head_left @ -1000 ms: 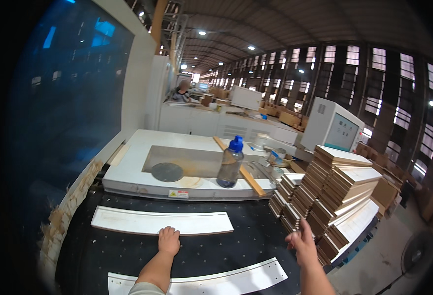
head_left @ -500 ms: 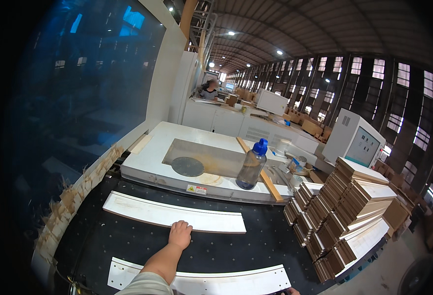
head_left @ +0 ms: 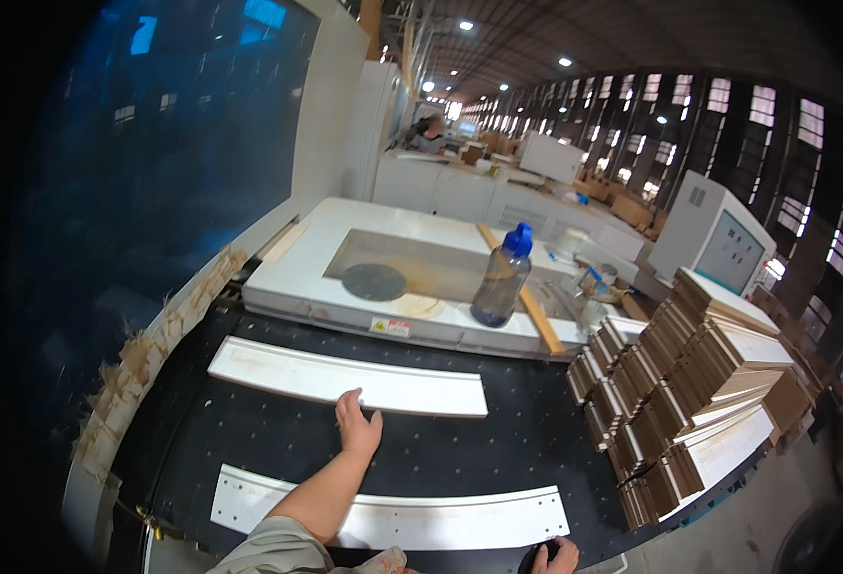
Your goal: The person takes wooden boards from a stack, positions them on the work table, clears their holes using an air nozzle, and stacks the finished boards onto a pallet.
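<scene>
My left hand (head_left: 356, 426) reaches over the black table, thumb apart, its fingertips at the near edge of a long white board (head_left: 345, 378). That board has a groove along its far side and a brown edge. Closer to me lies a second white board (head_left: 441, 517) with small holes at its ends and middle; my left forearm crosses above it. At the bottom edge, my right hand (head_left: 557, 557) has curled fingers beside a dark rounded thing (head_left: 534, 555), partly out of the picture. What it grips cannot be made out.
Stacked brown-edged boards (head_left: 680, 402) rise on the right. Beyond the perforated black tabletop (head_left: 421, 459), a water bottle with a blue cap (head_left: 503, 277) and a wooden strip (head_left: 541, 320) rest on a white machine bed (head_left: 288, 277). Ragged edging (head_left: 144, 359) lines the left. A person (head_left: 429, 139) is far back.
The view has tilted down, so the boards sit higher in the picture. My left hand has slid back from the far board's surface to its near edge. More of my right hand shows.
</scene>
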